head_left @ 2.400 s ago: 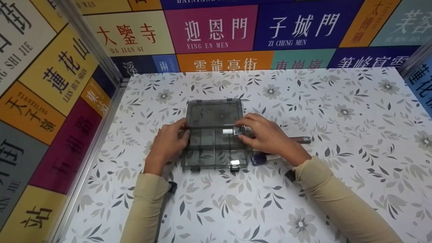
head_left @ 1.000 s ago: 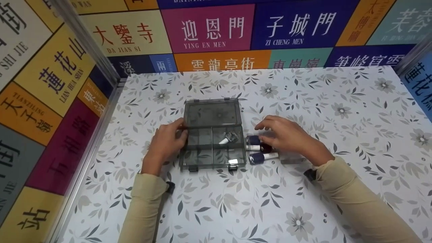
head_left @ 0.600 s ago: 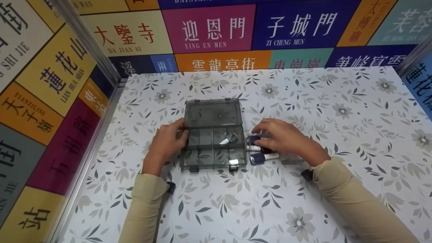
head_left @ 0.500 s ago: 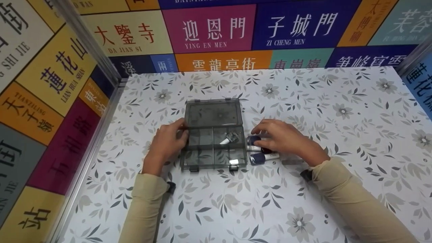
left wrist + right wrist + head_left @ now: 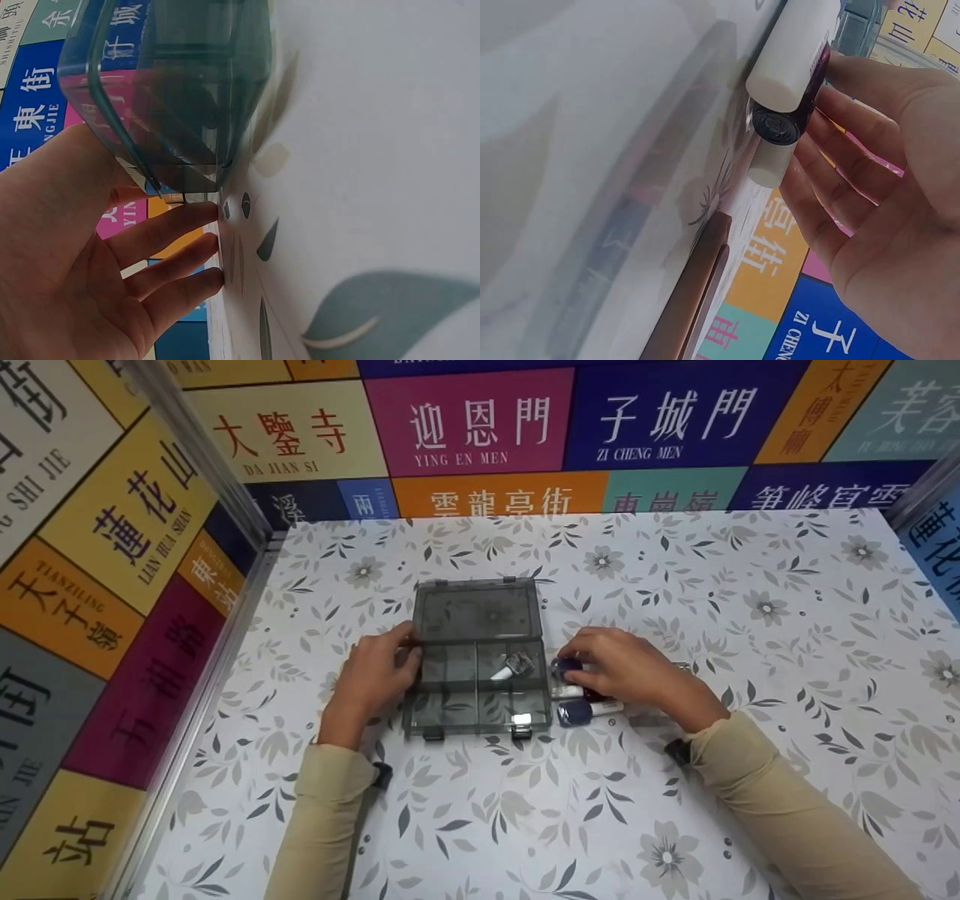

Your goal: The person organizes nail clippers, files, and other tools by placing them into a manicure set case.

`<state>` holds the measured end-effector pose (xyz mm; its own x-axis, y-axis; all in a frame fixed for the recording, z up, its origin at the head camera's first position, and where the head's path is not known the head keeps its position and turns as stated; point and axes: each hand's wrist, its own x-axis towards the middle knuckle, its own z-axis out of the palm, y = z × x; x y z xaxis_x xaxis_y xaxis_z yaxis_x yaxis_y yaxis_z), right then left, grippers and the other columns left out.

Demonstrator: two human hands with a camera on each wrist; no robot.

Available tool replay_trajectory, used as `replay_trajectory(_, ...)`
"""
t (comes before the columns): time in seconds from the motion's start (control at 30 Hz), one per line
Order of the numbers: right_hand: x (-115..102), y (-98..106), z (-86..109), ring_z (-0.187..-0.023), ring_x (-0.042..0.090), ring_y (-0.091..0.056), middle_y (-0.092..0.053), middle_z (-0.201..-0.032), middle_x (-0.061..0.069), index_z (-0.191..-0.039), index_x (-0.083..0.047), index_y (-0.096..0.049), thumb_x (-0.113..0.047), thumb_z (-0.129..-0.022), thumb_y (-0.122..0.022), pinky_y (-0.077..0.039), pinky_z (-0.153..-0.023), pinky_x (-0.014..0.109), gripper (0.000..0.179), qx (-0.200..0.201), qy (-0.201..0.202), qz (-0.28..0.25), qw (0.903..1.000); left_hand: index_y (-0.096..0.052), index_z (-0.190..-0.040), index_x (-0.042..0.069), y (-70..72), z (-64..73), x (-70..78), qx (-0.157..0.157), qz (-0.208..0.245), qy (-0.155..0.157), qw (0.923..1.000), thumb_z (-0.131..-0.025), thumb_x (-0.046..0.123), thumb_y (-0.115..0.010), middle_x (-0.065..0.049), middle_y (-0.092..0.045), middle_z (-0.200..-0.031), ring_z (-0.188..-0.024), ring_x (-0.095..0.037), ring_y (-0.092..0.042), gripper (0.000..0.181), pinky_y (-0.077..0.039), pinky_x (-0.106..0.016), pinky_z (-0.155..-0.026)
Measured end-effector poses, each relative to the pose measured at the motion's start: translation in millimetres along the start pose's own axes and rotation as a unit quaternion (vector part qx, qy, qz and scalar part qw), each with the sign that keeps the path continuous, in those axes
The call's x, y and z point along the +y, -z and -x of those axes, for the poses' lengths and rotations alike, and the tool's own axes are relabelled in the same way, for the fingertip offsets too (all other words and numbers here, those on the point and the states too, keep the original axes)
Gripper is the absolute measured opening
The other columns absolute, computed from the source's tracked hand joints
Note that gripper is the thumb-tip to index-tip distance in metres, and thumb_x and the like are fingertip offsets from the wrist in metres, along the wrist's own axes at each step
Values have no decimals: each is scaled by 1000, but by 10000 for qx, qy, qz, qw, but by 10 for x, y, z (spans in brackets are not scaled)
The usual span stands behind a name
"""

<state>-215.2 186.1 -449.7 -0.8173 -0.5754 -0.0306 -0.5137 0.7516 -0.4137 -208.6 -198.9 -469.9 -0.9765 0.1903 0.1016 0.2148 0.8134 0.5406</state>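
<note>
A smoky grey see-through compartment box (image 5: 478, 686) lies with its lid folded back. My left hand (image 5: 373, 671) rests at its left side, thumb and forefinger by the wall. In the left wrist view the other fingers (image 5: 180, 296) extend down to the tabletop. A glittery nail polish bottle (image 5: 519, 664) with a white cap lies in the box's back right compartment. Right of the box, my right hand (image 5: 626, 667) pinches a dark blue nail polish bottle (image 5: 568, 666) between thumb and forefinger. Beneath that hand lies a dark red bottle (image 5: 815, 82), partly hidden.
Another dark blue bottle (image 5: 575, 712) with a white cap lies nearest the front, close to the box. A narrow metal bar (image 5: 694, 289) lies beyond the right hand. A small clear object (image 5: 649, 720) sits under the right wrist. Sign-covered panels (image 5: 480, 424) border the table.
My right hand let go of the glittery bottle inside the box, moved right, and took hold of a dark blue bottle. The left hand stayed by the box.
</note>
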Motion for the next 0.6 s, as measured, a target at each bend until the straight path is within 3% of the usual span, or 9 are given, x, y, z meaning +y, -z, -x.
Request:
replay_trajectory(0.27, -17, -7, -19, -106, 30, -71, -79, -117, 9, -124, -10, -80, -22, -93, -86, -57, -95, 53, 34, 43, -62, -134, 9999, -71, -123, 22, -10, -10, -8, -6, 5, 24, 10000, -106, 23, -65, -7, -79, -129, -121, -28, -74, 18, -59, -53, -98)
replay_trajectory(0.6, 0, -37, -18, -104, 30, -73, -81, -115, 10, -123, -7, -80, -23, -95, -83, -58, -93, 53, 33, 206, -20, -117, 9997, -71, -128, 22, -3, -9, -6, -29, 64, 34, 10000, -106, 23, -65, -7, -78, -130, -123, -29, -73, 23, -57, -54, -102)
